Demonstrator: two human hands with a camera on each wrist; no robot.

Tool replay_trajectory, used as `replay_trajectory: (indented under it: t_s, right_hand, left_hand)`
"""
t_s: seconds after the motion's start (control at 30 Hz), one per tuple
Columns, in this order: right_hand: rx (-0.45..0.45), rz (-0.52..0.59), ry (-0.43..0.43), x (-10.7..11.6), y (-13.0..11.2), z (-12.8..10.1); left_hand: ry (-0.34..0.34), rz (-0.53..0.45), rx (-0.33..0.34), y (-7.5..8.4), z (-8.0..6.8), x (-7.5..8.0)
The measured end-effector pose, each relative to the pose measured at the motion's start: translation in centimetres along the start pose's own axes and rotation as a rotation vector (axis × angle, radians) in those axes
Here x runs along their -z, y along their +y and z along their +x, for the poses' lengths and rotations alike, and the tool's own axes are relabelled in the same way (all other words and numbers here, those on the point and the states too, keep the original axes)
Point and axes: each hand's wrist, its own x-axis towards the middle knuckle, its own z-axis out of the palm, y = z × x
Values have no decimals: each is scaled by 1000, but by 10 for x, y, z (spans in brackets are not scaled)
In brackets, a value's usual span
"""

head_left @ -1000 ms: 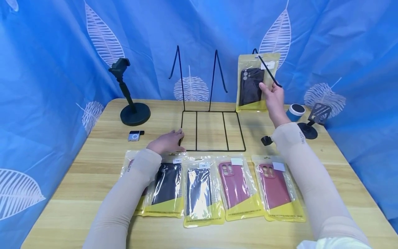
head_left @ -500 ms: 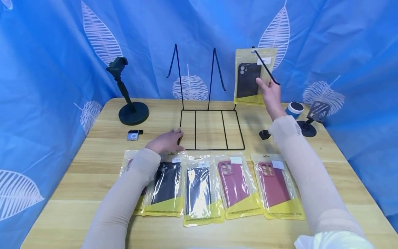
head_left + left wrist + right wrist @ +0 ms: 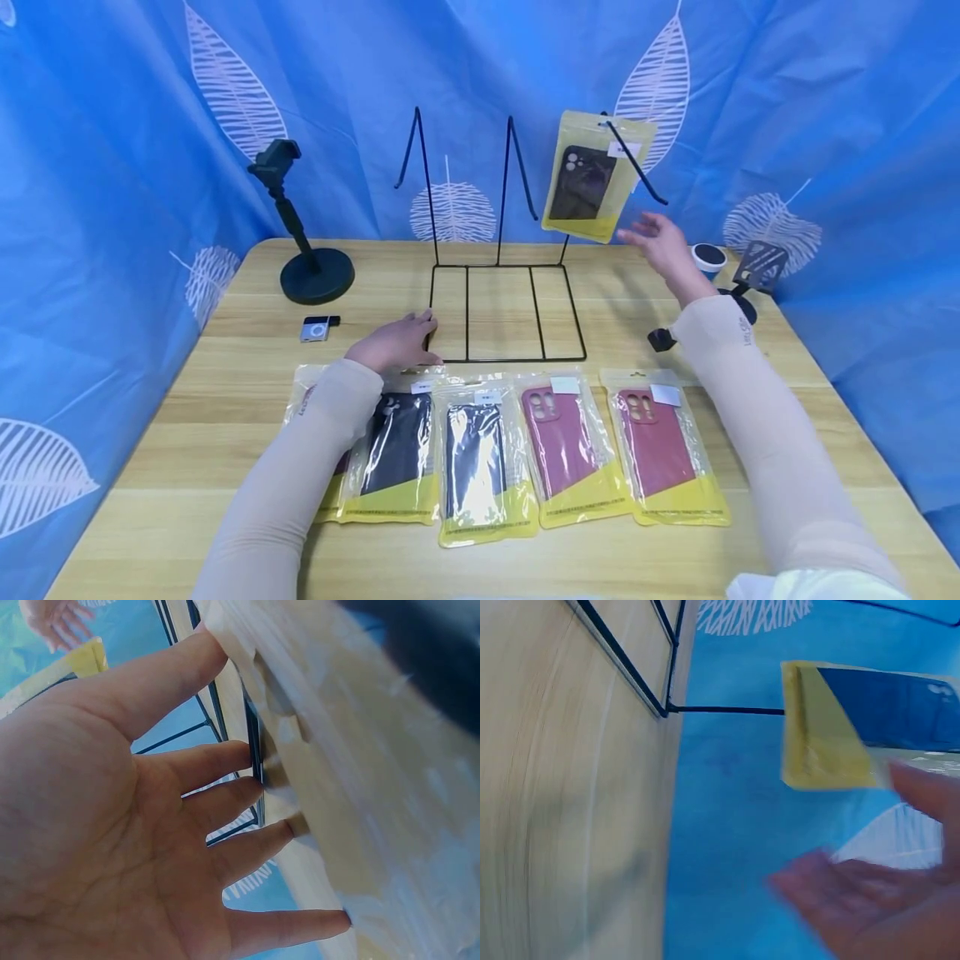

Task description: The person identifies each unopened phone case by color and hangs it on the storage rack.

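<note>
- Step in hand, as I judge it: hanging packed cases on the rack [image 3: 504, 275]. One dark case [image 3: 592, 179] hangs from the rightmost hook [image 3: 633, 158], up and to the left of the right hand [image 3: 663, 246].
- The right hand is spread, grip apart, holding nothing; it sits just below and beside the pack's lower corner, not touching it as far as the head view shows. The right wrist view is blurred but shows the pack's yellow end [image 3: 821, 727] just above the fingers [image 3: 832, 889].
- The left hand [image 3: 397, 342] lies flat on the table [image 3: 225, 367], fingers straight, fingertips [image 3: 259, 761] against the rack's front left corner, steadying it by the look of it.
- Next move, I judge: pick a pack from the row [image 3: 517, 450] near the forearms, lying in front of the left hand, and thread its top hole onto a free hook.
- Room: two hooks to the left of the hung pack stand bare. Right of the right hand a small stand [image 3: 750, 275] and a blue-and-white tub [image 3: 708, 258] sit near the table's edge; a black clip [image 3: 660, 339] lies by the right forearm.
</note>
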Motion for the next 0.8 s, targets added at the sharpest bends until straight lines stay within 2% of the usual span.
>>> replay_trajectory:
  t_s: [0.07, 0.13, 0.23, 0.3, 0.43, 0.6, 0.8]
  right_hand:
    - [5, -238, -146, 6, 6, -13]
    - [38, -429, -286, 10, 15, -29]
    - [71, -644, -459, 11, 28, -56]
    - [63, -716, -533, 10, 37, -73]
    - [48, -770, -603, 6, 53, -99]
    - [39, -754, -587, 2, 67, -118]
    - [-5, -761, -593, 0, 74, -130]
  left_hand:
    - [-4, -5, 0, 2, 1, 0]
    - [-5, -6, -6, 2, 3, 0]
    - [-4, -7, -3, 2, 3, 0]
    - [-3, -3, 0, 1, 3, -1]
    - [-2, -7, 4, -1, 0, 0]
    - [-1, -9, -7, -1, -1, -1]
    - [10, 9, -9, 0, 2, -2]
